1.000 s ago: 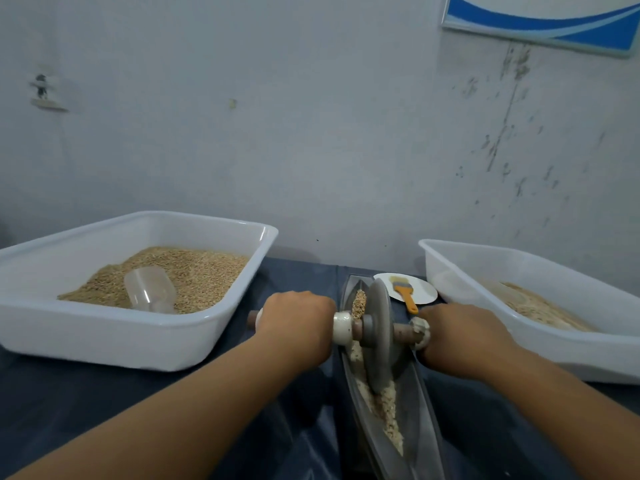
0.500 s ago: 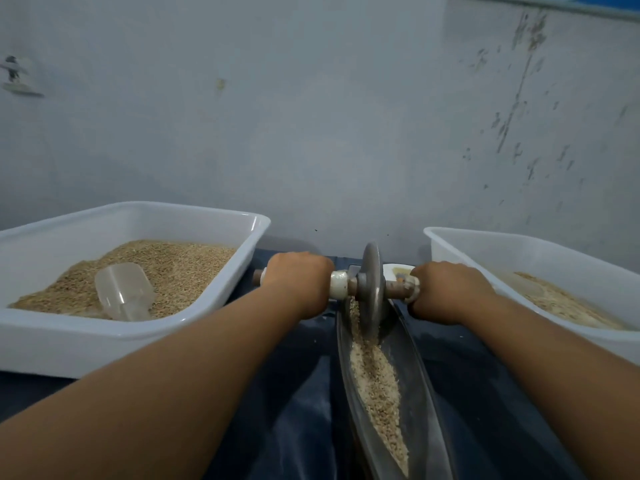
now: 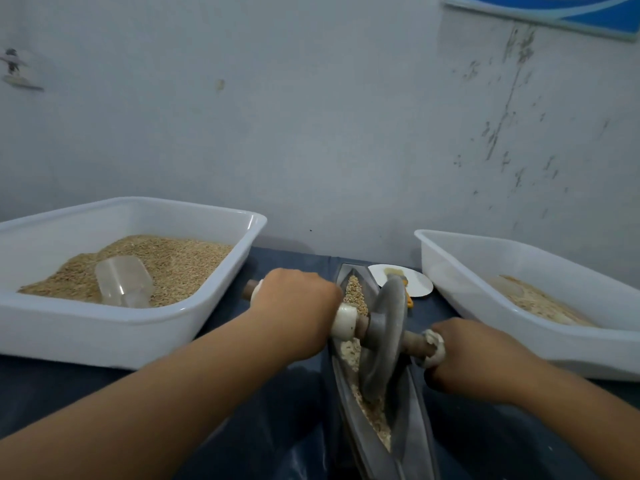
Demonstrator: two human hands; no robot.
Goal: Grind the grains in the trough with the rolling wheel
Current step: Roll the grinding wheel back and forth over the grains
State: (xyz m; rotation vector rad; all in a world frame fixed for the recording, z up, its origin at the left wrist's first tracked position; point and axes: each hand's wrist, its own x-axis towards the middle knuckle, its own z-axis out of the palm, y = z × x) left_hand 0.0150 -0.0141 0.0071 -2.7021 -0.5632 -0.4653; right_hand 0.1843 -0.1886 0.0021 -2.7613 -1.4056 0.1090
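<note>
Rolling wheel [image 3: 384,336] stands mid-trough [image 3: 412,431], which runs twelve to six; my left hand [image 3: 294,315] and right hand [image 3: 478,358] each grip its axle, whole grains [image 3: 355,292] ahead at twelve.

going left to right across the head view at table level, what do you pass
left tub → scoop → left hand → wheel → right hand → right tub
</note>
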